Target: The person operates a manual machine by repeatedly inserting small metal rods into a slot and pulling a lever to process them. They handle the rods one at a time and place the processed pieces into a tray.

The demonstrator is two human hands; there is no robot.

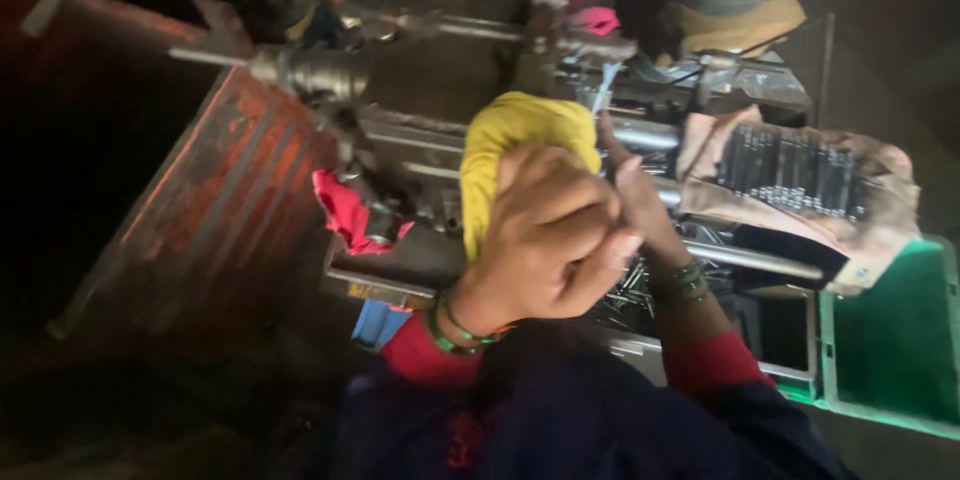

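Pretty dark and blurry shot, but here's what shows. Dead centre of the frame, the left hand (545, 240) is curled into a fist around a yellow cloth (515, 145), which bunches up above the knuckles and hangs down the thumb side. The right hand (635, 195) sits just right of it, pressed up against the left one, fingers pointing toward the top of the frame; can't tell if it's gripping anything, since the left hand covers most of it. Both wrists have green bangles (455, 330) and red sleeves.

Behind the hands there's a greasy metal machine (400, 130) with a shaft sticking out toward the upper left. A red rag (345, 212) lies on its left side, and a pink rag (590, 5) is up top. To the right, a row of dark metal rods (790, 170) rests on crumpled brown paper (870, 225), with a green plastic bin (900, 340) in the lower right corner.
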